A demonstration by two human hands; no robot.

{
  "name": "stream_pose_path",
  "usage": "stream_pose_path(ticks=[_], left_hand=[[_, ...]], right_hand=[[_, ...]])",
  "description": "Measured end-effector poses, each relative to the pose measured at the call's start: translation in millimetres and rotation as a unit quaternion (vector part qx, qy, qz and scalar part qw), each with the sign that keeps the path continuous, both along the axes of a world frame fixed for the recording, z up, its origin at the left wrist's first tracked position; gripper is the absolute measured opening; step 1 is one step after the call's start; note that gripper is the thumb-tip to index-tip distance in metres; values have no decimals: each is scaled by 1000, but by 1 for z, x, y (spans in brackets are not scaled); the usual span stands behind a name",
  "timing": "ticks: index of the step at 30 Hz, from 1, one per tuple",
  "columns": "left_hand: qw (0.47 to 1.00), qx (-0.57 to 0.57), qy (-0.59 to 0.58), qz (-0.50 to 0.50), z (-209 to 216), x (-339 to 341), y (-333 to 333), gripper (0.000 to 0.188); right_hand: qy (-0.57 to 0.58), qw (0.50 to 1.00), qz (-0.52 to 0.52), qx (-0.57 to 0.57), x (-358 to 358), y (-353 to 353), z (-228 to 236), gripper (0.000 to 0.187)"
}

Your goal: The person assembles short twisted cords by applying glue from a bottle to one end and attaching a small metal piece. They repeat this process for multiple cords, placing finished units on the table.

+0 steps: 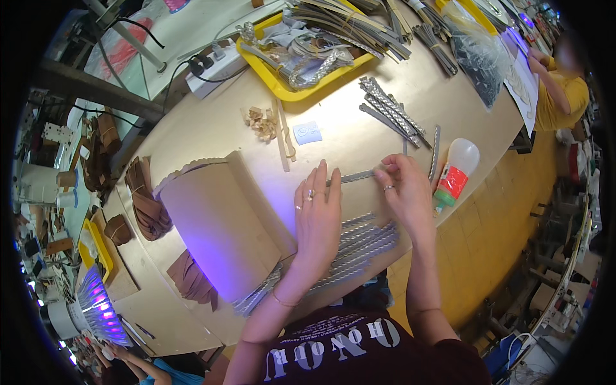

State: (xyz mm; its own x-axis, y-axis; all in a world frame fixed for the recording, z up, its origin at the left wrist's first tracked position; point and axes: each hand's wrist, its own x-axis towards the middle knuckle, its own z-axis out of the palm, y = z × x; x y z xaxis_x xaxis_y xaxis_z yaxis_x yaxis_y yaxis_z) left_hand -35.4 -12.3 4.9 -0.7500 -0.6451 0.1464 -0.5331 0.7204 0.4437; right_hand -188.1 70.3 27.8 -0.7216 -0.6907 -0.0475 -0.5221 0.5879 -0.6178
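Note:
A thin grey braided strip (357, 176) lies crosswise between my two hands on the tan work surface. My left hand (319, 208) rests flat with its fingers stretched out, the fingertips by the strip's left end. At the other end, my right hand (407, 189) pinches the strip between thumb and fingers. Below my hands lies a row of silvery braided strips (359, 247), partly covered by my left forearm. A single braided strip (435, 151) lies beyond my right hand, beside a white glue bottle (459, 170) with a red label and green cap.
A yellow tray (292, 95) of braided pieces stands at the back, near a bundle of dark braids (391, 109). Curled tan scraps (262, 123) and a small pale card (308, 133) lie beyond my hands. To the left is a curved cardboard sheet (215, 221). A person (564, 96) sits far right.

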Motion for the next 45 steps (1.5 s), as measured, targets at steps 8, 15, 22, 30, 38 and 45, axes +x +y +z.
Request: stream_pose_path(ticks=[8, 15, 22, 30, 38, 45], left_hand=[[991, 110, -69, -27, -7, -1, 29, 65], [993, 66, -97, -34, -8, -5, 32, 70], [992, 66, -106, -35, -4, -6, 32, 72], [985, 153, -40, -71, 4, 16, 2, 71], [989, 121, -63, -52, 0, 19, 26, 73], [989, 124, -66, -48, 0, 10, 20, 71]], right_hand=[[-3, 1000, -10, 23, 2, -1, -10, 18], [8, 1000, -5, 28, 2, -1, -11, 15], [21, 999, 15, 27, 0, -2, -12, 14], [46, 997, 57, 34, -4, -1, -6, 13], [18, 999, 48, 5, 10, 1, -11, 14], [5, 998, 67, 11, 3, -2, -12, 14]])
